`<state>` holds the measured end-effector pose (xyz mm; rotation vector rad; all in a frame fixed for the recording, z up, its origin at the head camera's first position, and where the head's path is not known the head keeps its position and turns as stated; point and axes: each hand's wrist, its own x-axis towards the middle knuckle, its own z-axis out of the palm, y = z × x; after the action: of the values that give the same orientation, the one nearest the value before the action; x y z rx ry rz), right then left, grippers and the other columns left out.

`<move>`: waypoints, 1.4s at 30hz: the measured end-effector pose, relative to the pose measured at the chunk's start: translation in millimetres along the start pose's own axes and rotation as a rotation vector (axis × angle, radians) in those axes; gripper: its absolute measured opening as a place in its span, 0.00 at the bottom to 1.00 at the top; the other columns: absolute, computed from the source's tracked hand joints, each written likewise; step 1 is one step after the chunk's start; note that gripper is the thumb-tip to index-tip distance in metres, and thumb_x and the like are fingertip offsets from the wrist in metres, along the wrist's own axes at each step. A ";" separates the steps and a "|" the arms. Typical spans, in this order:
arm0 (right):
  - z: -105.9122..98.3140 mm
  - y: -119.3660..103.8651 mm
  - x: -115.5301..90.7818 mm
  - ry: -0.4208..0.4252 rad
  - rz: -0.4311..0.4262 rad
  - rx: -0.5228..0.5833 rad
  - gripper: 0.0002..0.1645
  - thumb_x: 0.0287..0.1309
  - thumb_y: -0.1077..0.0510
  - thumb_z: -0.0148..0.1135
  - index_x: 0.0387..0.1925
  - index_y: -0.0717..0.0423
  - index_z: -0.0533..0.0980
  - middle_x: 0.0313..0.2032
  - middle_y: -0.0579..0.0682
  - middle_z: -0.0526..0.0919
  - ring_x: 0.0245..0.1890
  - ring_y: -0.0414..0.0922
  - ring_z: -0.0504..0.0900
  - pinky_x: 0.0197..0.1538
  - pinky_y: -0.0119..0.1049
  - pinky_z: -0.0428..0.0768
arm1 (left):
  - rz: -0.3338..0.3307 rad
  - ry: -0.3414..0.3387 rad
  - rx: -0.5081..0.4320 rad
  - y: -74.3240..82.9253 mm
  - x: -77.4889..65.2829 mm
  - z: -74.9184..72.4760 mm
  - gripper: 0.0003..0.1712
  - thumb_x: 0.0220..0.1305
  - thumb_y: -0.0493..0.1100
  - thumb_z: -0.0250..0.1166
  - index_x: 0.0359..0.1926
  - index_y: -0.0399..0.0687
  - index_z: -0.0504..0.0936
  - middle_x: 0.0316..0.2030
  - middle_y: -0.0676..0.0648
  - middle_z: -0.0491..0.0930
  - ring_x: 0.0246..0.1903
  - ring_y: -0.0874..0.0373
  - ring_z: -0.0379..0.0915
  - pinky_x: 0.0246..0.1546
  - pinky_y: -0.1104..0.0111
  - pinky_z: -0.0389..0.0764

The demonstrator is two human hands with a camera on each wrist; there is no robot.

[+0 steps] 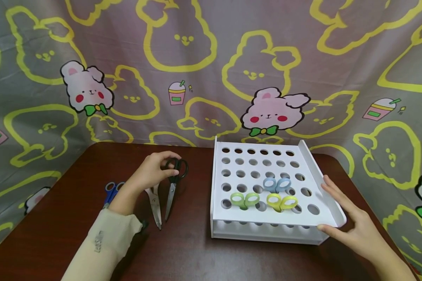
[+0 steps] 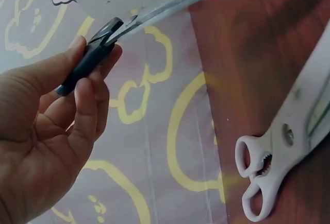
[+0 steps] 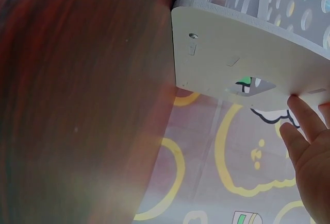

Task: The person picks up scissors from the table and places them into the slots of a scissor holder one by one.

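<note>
My left hand (image 1: 154,171) pinches a pair of black-handled scissors (image 1: 172,180) by the handles, its blades pointing toward me. In the left wrist view, thumb and fingertips press the black handle (image 2: 88,65) from both sides. Just left of it lies a pair of white scissors (image 1: 155,203), partly behind the hand. My right hand (image 1: 355,230) touches the right side panel of a white rack (image 1: 246,215) with fairly straight fingers, thumb at the front corner. Light-blue scissors (image 1: 276,184), green scissors (image 1: 244,200) and yellow scissors (image 1: 282,202) stand in its holes, handles up.
Blue-handled scissors (image 1: 109,192) lie at the left, partly hidden by the left forearm. A dark object (image 1: 145,224) peeks out beside the sleeve. Round holes in rows cover the rack's top. A patterned curtain (image 1: 204,89) hangs behind the dark brown table (image 1: 183,253).
</note>
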<state>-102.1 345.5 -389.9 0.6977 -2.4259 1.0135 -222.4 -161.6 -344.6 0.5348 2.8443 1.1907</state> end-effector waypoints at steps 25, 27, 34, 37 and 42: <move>1.5 4.4 -1.6 0.018 -0.006 0.005 0.63 0.21 0.74 0.83 0.68 0.66 0.67 0.75 0.58 0.60 0.75 0.32 0.58 0.65 0.14 0.59 | 0.131 0.526 -0.155 33.3 -8.9 -3.3 0.23 0.60 0.37 0.71 0.57 0.49 0.81 0.36 0.39 0.87 0.33 0.66 0.81 0.24 0.76 0.71; 1.8 5.0 -1.6 0.019 -0.004 0.007 0.63 0.21 0.74 0.83 0.68 0.66 0.67 0.75 0.57 0.60 0.75 0.32 0.58 0.65 0.14 0.59 | 0.146 0.555 -0.176 36.5 -9.8 -3.8 0.23 0.60 0.36 0.71 0.57 0.49 0.81 0.36 0.39 0.87 0.32 0.72 0.79 0.25 0.77 0.74; 1.3 3.1 -0.7 0.013 -0.004 0.007 0.62 0.22 0.74 0.83 0.68 0.66 0.66 0.75 0.58 0.60 0.75 0.33 0.57 0.65 0.14 0.59 | 0.202 0.652 -0.257 48.3 -12.8 -5.2 0.24 0.58 0.34 0.72 0.57 0.45 0.81 0.35 0.37 0.87 0.33 0.75 0.79 0.28 0.81 0.76; 0.7 2.2 -0.7 0.005 0.001 0.002 0.62 0.23 0.74 0.83 0.68 0.66 0.66 0.75 0.58 0.59 0.75 0.33 0.57 0.65 0.15 0.58 | 0.248 0.688 -0.302 53.6 -14.2 -5.7 0.24 0.57 0.31 0.72 0.56 0.42 0.81 0.34 0.35 0.87 0.33 0.75 0.81 0.30 0.81 0.77; -0.1 1.8 -0.9 0.005 0.001 0.002 0.62 0.24 0.73 0.83 0.69 0.66 0.66 0.75 0.59 0.59 0.75 0.34 0.57 0.66 0.15 0.58 | 0.336 0.759 -0.335 61.4 -14.3 -5.9 0.24 0.56 0.30 0.72 0.54 0.40 0.82 0.34 0.33 0.87 0.33 0.74 0.82 0.27 0.79 0.74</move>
<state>-102.4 347.0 -391.3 0.6937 -2.4220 1.0172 -191.0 -130.2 -299.5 0.6705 3.0496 2.3081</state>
